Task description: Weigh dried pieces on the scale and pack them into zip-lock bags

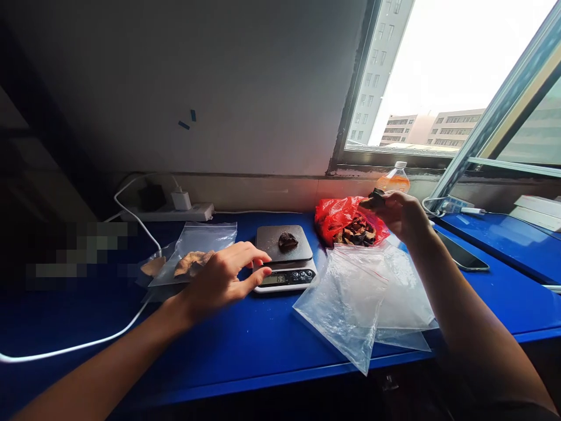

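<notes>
A digital kitchen scale (268, 244) stands on the blue table, with one dark, curled dried piece (288, 241) on its plate and its display lit. My left hand (228, 270) is at the scale's left front corner, thumb and fingers apart, holding nothing. Up at the right, my right hand (401, 211) pinches a dark dried piece (373, 199) above a red plastic bag (329, 219). That bag lies open, full of brown and dark dried pieces (357, 231). In front of it are several clear zip bags (346, 298), flat and overlapping.
Left of the scale lie filled zip bags (210, 234) with light brown pieces. A power strip (197, 211) with a white charger (180, 200) and cable sits by the wall. A bottle (397, 177) stands under the window; a phone (464, 254) lies at right.
</notes>
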{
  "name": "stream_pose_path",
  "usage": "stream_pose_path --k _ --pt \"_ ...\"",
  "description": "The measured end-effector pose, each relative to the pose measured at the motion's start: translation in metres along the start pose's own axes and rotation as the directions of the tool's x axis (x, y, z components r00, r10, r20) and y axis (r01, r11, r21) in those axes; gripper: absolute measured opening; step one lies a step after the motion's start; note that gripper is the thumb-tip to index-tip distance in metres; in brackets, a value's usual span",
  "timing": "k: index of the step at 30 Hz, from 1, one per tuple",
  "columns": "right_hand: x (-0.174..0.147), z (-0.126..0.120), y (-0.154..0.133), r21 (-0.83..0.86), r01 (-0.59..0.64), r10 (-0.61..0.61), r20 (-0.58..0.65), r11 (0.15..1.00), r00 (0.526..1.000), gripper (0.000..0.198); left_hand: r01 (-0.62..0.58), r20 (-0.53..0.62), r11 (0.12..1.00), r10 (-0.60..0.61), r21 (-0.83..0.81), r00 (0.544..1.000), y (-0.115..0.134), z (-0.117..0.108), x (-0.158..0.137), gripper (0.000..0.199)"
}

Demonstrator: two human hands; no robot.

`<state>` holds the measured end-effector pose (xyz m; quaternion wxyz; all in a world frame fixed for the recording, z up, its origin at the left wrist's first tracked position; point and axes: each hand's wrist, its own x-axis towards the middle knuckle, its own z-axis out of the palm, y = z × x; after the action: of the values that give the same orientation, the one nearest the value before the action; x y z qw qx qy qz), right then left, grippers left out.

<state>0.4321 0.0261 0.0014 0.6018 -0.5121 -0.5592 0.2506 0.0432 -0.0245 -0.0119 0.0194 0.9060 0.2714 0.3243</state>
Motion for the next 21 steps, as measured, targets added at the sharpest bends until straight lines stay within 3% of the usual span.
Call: stream_pose_path --k 3,5,8,11,14,17,21 --pt "-0.018 0.031 -0.015 0.315 -0.121 0.031 0.277 0.941 0.960 0.016 -0.021 0.003 1.000 0.021 -0.008 1.000 0.001 0.002 -0.002 0.013" --pt "-0.033 0.057 -0.021 0.348 -0.229 0.054 0.446 0.909 0.893 0.011 -0.039 0.004 0.999 0.039 -0.008 0.999 0.001 0.003 -0.002 0.013" --pt "-0.052 0.086 -0.026 0.288 -0.322 0.102 0.582 0.902 0.807 0.017 -0.041 -0.001 0.999 0.041 0.001 0.999 0.002 0.005 -0.001 0.010" --pt "-0.061 0.099 -0.025 0.265 -0.320 0.099 0.610 0.909 0.786 0.021 -0.001 -0.033 1.000 0.002 0.016 0.999 0.002 0.005 0.000 0.004" --pt "-0.064 0.102 -0.022 0.249 -0.304 0.107 0.586 0.919 0.804 0.023 0.054 -0.047 0.998 -0.052 0.042 0.998 0.002 0.004 0.000 0.009" --pt "-0.066 0.103 -0.022 0.283 -0.296 0.102 0.543 0.912 0.833 0.026 0.090 -0.019 0.995 -0.089 0.033 0.996 0.004 0.002 0.001 0.009" --pt "-0.073 0.105 -0.029 0.366 -0.299 0.034 0.582 0.881 0.812 0.029 0.104 0.024 0.994 -0.103 -0.018 0.994 0.007 0.005 0.001 0.011"
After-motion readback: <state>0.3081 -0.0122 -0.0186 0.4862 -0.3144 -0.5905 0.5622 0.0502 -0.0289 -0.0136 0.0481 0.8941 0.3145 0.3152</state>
